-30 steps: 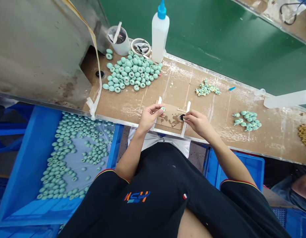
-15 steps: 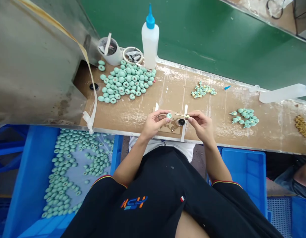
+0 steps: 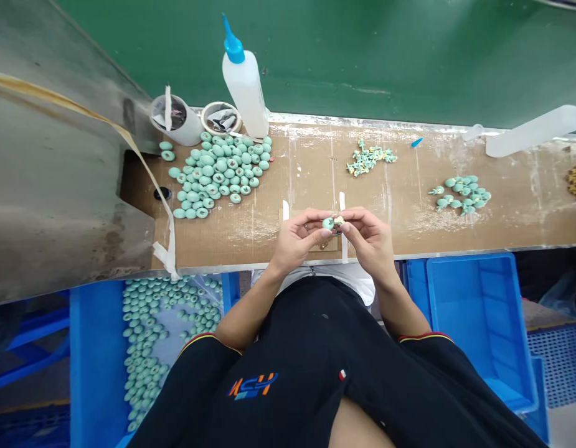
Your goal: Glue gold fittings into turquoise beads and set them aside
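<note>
My left hand (image 3: pixel 297 238) pinches a pale green bead (image 3: pixel 327 223) between thumb and fingertips. My right hand (image 3: pixel 369 239) pinches a small cream-coloured piece (image 3: pixel 339 220), held against or very close to the bead. Under the hands lies a cardboard square (image 3: pixel 327 246) on the cardboard-topped bench (image 3: pixel 306 158), with white strips (image 3: pixel 342 200) standing beyond it. A small black-rimmed pot is almost hidden behind my fingers.
A heap of green beads (image 3: pixel 217 171) lies left of a glue bottle (image 3: pixel 245 84). Small green-and-cream parts (image 3: pixel 369 158) and larger green pieces (image 3: pixel 460 193) lie to the right. Blue crates sit below the bench edge, the left one (image 3: pixel 98 361) holding beads.
My hands have come together, bringing the cream piece to the green bead. The small black pot is now mostly covered. The view has shifted, with the bench appearing more level.
</note>
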`<state>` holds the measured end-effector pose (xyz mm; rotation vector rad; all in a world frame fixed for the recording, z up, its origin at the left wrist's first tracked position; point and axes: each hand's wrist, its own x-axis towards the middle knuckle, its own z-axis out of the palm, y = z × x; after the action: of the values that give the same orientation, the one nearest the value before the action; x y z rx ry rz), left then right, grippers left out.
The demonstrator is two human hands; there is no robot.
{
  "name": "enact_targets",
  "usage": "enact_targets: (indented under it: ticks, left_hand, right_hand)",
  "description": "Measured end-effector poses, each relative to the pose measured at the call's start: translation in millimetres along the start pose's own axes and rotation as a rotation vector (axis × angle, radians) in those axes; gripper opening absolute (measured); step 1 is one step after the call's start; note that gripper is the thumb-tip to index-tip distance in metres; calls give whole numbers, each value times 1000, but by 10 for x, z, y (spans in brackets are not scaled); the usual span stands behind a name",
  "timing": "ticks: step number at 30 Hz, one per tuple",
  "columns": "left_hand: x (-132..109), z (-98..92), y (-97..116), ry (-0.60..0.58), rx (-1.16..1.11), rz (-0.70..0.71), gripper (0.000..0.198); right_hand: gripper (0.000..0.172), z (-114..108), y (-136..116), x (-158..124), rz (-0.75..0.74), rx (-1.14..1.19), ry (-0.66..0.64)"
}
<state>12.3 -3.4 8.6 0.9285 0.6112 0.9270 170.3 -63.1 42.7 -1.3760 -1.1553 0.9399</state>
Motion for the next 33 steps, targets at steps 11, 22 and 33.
enact_targets:
  ticks: [11, 22, 33]
  left_hand:
    - [-100, 10, 32, 21, 60, 62, 34]
    - [-152, -57, 148, -1, 392, 335, 22]
    - [-82, 41, 241, 40, 91, 67, 25]
  right_hand:
    - [23, 60, -92, -102, -54, -33, -15]
    - [14, 62, -63, -98, -64, -55, -22]
    - [8, 19, -98, -59, -181, -109, 12]
